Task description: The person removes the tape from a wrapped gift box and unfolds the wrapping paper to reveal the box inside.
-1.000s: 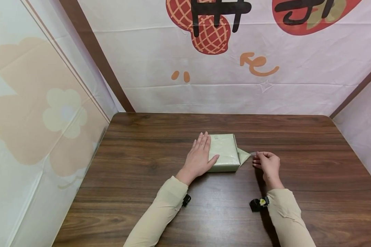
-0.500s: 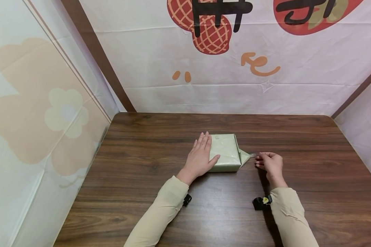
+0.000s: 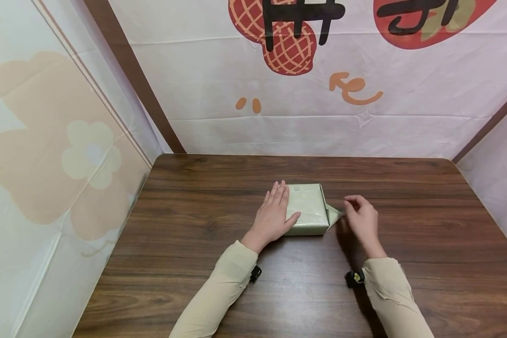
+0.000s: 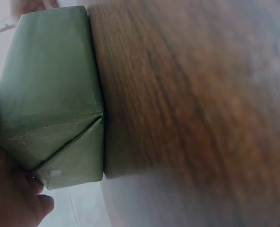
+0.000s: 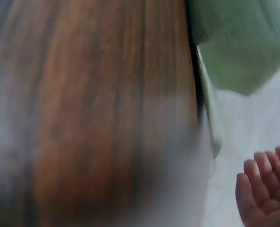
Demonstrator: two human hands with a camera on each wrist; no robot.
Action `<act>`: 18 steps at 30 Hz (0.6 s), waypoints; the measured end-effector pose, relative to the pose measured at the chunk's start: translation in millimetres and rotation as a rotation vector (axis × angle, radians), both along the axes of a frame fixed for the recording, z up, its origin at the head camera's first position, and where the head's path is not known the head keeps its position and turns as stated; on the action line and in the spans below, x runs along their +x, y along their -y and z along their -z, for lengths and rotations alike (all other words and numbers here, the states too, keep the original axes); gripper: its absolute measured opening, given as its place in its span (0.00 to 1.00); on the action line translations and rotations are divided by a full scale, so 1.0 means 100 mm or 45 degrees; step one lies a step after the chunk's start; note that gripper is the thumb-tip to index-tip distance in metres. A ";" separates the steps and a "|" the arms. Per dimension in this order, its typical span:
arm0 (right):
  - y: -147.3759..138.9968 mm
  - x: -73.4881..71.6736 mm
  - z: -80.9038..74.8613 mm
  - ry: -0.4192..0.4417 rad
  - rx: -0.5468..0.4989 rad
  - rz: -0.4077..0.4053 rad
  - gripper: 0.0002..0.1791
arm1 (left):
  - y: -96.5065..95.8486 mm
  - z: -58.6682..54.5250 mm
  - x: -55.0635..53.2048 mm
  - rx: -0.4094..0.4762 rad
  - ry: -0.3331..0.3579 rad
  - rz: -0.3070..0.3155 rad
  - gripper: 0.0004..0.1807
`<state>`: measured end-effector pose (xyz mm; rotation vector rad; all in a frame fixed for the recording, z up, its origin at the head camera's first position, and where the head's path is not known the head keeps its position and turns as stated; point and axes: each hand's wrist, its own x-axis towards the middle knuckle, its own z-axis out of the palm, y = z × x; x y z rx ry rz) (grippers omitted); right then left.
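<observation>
A box wrapped in pale green paper (image 3: pixel 306 211) lies on the wooden table. My left hand (image 3: pixel 271 216) rests flat on its top left part, fingers straight. From the box's right end a triangular paper flap (image 3: pixel 333 216) sticks out, with what looks like clear tape at its tip. My right hand (image 3: pixel 363 220) hovers just right of that tip, fingers loosely curled, and nothing shows between them. In the right wrist view the bent fingers (image 5: pixel 262 184) are apart from the green flap (image 5: pixel 246 61). The left wrist view shows the box's folded, closed end (image 4: pixel 73 156).
The dark brown wooden table (image 3: pixel 194 197) spreads around the box on every side. A printed white cloth (image 3: pixel 203 94) hangs behind its back edge, and another with a flower (image 3: pixel 88 150) hangs at the left. Each wrist wears a small black camera (image 3: pixel 355 279).
My right hand has let go of the clear tape at the flap's tip and risen slightly, moving left. My left hand and the box have stayed in place.
</observation>
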<state>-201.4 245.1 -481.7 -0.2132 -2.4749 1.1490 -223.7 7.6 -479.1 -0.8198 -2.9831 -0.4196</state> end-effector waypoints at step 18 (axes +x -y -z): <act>0.62 -0.12 -0.06 -0.048 0.731 -0.733 0.29 | 0.05 0.00 -0.04 -0.021 -0.003 0.044 0.42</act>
